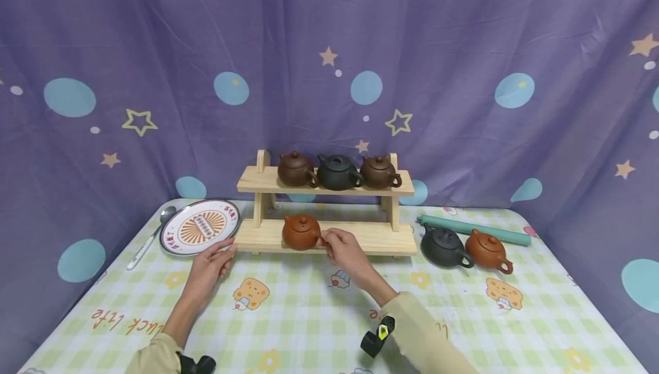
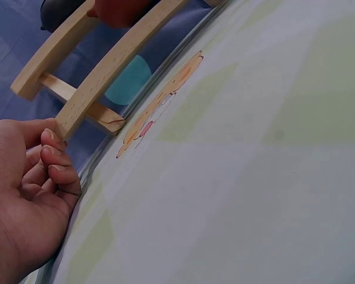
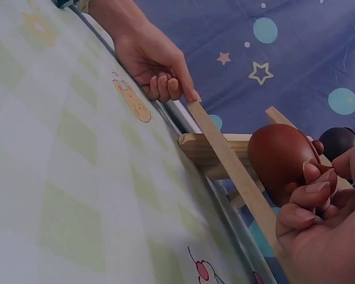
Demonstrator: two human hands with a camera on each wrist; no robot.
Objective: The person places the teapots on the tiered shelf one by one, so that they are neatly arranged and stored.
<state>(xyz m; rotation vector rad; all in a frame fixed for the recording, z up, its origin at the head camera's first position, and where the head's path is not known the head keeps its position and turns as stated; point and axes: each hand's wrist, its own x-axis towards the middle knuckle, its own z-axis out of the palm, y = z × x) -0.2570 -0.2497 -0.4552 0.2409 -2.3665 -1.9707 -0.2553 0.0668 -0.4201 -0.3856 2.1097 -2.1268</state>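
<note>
while the left hand [image 1: 207, 268] pinches the left end of the lower shelf [image 1: 378, 237], the reddish teapot [image 1: 301, 232] kinda sits on it just left of middle, right hand [image 1: 346, 250] gripping its handle [image 1: 320, 241], with a black teapot [image 1: 443, 246] and another reddish one [image 1: 485, 250] over right

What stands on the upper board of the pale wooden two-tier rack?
Left to right, the upper board holds a round dark-brown teapot, a round black teapot and a second dark-brown teapot. Their insides and the wood beneath them are hidden.
</note>
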